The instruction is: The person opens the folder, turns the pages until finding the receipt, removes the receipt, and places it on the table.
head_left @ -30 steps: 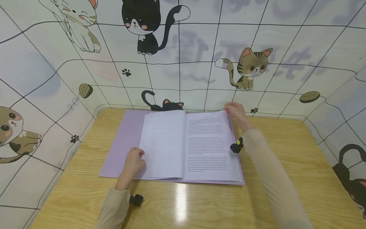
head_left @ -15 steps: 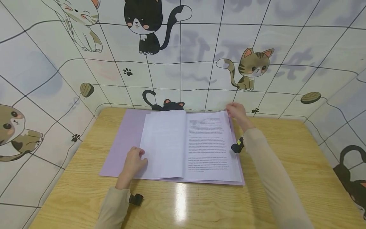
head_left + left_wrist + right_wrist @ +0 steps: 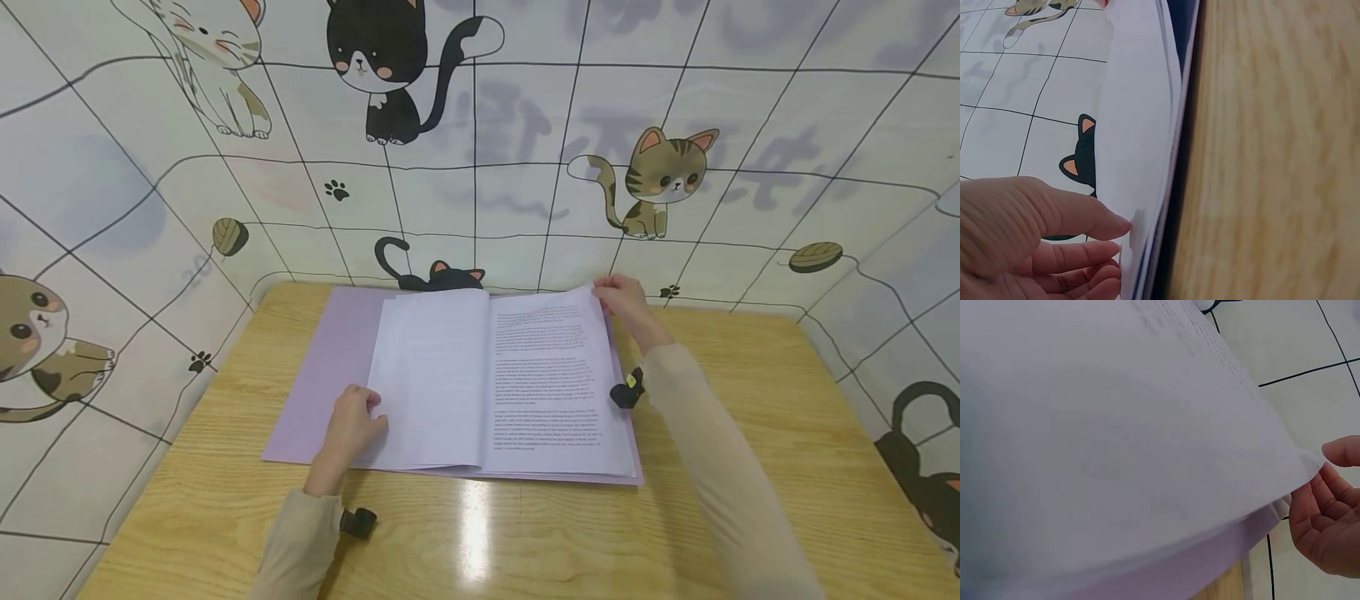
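A lilac folder (image 3: pixel 307 417) lies spread flat, holding white paper sheets. Its left-hand page (image 3: pixel 427 375) looks blank, while lines of print cover the right-hand page (image 3: pixel 551 392). At the far right corner, the right hand (image 3: pixel 624 302) pinches that printed page. The right wrist view shows the page corner (image 3: pixel 1307 465) lifted above the sheets and lilac cover below, with thumb and fingers of the right hand (image 3: pixel 1332 512) at its tip. Against the left page's outer edge rests the left hand (image 3: pixel 351 427), fingers loosely bent. In the left wrist view its thumb (image 3: pixel 1107 220) touches the paper.
Under the folder is a light wooden table (image 3: pixel 750 400). A white sheet (image 3: pixel 517 200) printed with cats and grid lines rises behind the table and along both sides. A small black camera (image 3: pixel 358 523) sits at the left wrist, another black camera (image 3: pixel 627 390) at the right.
The right hand has drawn slightly toward the person, and the page's upper right corner has risen a little with it. The left hand stays almost still on the left page.
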`<state>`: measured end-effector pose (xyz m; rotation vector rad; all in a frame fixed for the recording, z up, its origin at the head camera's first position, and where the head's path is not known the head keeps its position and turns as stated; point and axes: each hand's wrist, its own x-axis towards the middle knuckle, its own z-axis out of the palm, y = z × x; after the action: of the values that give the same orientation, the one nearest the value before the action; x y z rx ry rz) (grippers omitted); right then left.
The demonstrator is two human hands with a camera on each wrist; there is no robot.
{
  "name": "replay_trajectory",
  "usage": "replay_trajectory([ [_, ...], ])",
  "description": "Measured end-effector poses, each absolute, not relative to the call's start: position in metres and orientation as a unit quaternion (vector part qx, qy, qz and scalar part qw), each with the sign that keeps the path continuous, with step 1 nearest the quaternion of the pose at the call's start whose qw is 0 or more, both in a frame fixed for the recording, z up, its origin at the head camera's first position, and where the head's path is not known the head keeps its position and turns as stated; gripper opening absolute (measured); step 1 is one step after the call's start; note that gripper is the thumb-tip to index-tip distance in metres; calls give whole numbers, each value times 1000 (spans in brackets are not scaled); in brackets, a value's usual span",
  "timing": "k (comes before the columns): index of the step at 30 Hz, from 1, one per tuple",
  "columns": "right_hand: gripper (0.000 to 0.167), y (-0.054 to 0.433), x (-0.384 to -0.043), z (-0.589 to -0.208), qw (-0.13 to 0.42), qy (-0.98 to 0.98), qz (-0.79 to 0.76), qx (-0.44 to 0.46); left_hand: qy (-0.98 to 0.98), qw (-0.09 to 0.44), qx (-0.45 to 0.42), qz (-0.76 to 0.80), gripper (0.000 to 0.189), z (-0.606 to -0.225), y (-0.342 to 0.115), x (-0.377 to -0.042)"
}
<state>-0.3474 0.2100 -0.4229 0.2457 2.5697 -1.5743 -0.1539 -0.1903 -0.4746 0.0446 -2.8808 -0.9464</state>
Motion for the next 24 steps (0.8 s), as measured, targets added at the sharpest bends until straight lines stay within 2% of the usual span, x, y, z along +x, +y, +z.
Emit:
replay_trajectory([
  [8,42,212,-338,-420,113,832,-537,80,-947,59,11,-316,22,-474,-190,-155],
  [24,51,208,-309,-401,174,782,-598,30,-947,46,19,-318,22,-475,-190,-154],
])
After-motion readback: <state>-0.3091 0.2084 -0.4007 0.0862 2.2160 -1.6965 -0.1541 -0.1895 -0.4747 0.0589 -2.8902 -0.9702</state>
